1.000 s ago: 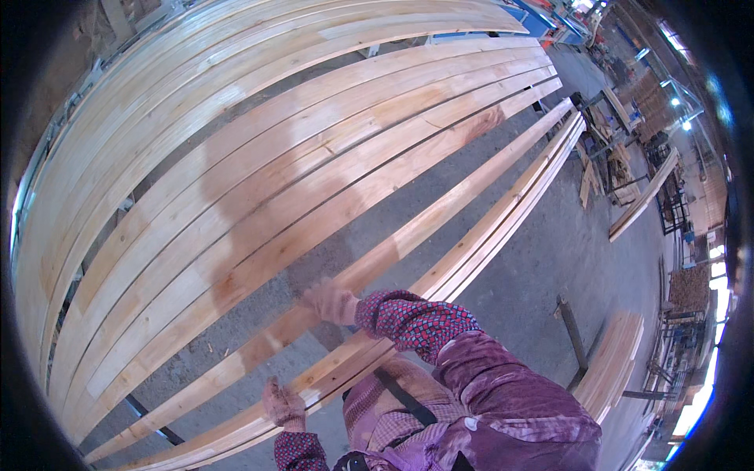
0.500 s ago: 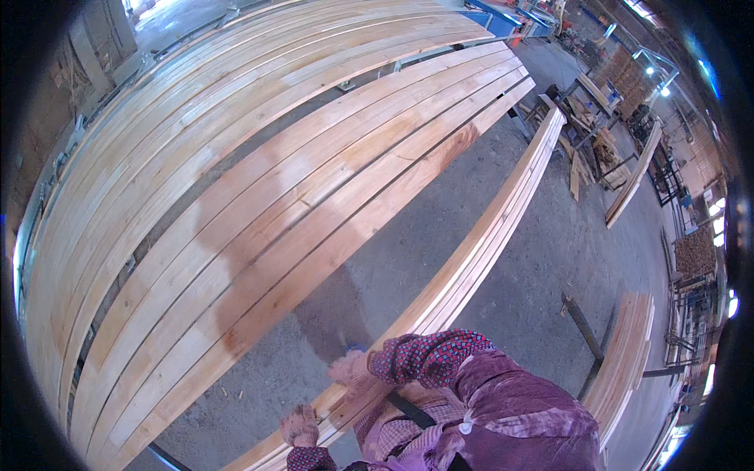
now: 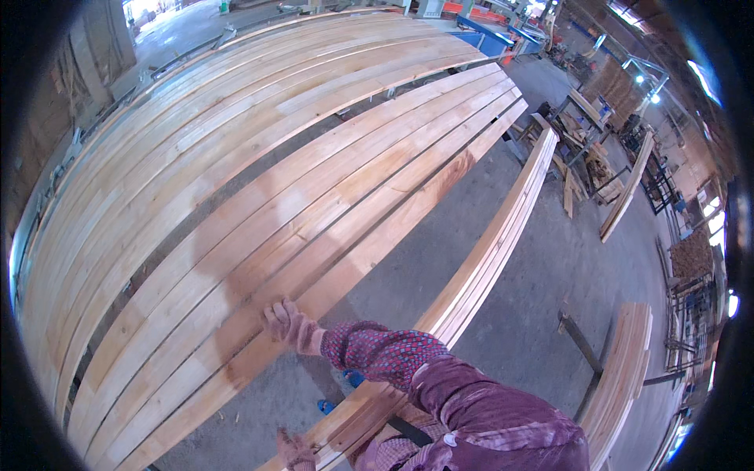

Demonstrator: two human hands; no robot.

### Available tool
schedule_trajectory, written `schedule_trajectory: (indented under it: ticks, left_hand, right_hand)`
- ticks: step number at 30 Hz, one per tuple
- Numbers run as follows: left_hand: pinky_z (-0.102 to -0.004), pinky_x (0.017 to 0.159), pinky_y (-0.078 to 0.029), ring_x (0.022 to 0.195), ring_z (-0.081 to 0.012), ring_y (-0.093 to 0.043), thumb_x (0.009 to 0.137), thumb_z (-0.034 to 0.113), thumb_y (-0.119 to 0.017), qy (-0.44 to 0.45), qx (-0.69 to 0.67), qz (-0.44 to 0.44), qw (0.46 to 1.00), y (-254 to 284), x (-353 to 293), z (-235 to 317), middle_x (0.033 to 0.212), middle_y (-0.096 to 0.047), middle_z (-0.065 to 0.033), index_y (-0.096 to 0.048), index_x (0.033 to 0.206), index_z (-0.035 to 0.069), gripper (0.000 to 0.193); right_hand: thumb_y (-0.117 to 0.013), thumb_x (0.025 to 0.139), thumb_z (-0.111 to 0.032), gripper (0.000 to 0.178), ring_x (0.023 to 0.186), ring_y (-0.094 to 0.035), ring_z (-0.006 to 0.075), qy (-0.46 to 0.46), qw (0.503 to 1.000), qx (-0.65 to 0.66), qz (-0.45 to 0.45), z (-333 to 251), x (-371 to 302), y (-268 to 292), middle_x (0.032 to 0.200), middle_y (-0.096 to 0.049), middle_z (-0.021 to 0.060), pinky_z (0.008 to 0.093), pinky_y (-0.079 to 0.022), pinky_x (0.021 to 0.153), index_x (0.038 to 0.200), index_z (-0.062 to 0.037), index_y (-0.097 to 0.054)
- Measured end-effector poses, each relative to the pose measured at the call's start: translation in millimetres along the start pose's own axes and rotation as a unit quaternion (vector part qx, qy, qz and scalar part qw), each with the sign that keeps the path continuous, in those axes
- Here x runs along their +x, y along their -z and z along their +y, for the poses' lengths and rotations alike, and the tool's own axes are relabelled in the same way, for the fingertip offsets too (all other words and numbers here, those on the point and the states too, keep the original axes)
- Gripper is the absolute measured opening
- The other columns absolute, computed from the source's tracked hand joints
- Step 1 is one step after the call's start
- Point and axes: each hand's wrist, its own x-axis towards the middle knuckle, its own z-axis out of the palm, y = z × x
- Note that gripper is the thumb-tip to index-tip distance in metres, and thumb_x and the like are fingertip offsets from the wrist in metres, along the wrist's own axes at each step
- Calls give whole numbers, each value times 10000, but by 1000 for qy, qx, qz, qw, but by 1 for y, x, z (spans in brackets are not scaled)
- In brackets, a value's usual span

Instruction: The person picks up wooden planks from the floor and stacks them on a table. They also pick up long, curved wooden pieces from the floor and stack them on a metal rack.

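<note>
My right hand (image 3: 292,325), in a pale pinkish glove, reaches across the nearest plank (image 3: 345,275) of the laid-out row. Its fingers curl over that plank toward the gap behind it. Low in the picture my left hand (image 3: 295,453), gloved too, is beside a long stack of narrow boards (image 3: 452,302) that crosses in front of my body. Its fingers are smeared by motion, so its grip is unclear. My right forearm, in a patterned cuff and purple sleeve, passes over the stack and covers part of it.
Many more pale planks (image 3: 181,149) lie side by side beyond a gap. Another board stack (image 3: 624,369) rests on metal bars at right. Blue footwear (image 3: 325,407) shows on the grey floor between row and stack. Timber racks (image 3: 585,118) stand farther off.
My right hand has left the board stack and moved forward and left onto the nearest plank of the row. My left hand has shifted slightly down, near the stack.
</note>
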Motion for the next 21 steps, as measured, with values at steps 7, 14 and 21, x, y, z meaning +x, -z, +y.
schedule_trajectory:
  ticks: [7, 14, 21]
  left_hand:
    - [-564, 983, -197, 1243, -329, -280, 865, 460, -442, 17, -131, 182, 974, 79, 21, 16, 1343, -307, -130, -232, 1317, 182, 571]
    - [-434, 758, -476, 848, -308, -616, 872, 350, -448, 18, 77, -151, 985, 45, 43, -7, 929, -643, -110, -592, 1050, 79, 355]
    - [-444, 819, -452, 944, -348, -587, 893, 406, -370, 2, 66, -206, 976, 35, 8, 5, 1020, -626, -141, -605, 1039, 90, 420]
  right_hand:
    - [-640, 677, -286, 387, 885, -598, 336, 110, 766, 385, -503, 4, -51, 62, 965, -587, 164, 456, -484, 735, 980, -61, -556]
    - [-709, 638, -428, 753, 942, -591, 356, 30, 728, 407, -551, -32, -116, 91, 1024, -594, 227, 452, -473, 796, 1209, 2, -473]
    - [-630, 631, -294, 585, 1036, -478, 320, -75, 968, 230, -64, -17, 23, 32, 1140, -475, 163, 384, -359, 911, 1104, 0, -453]
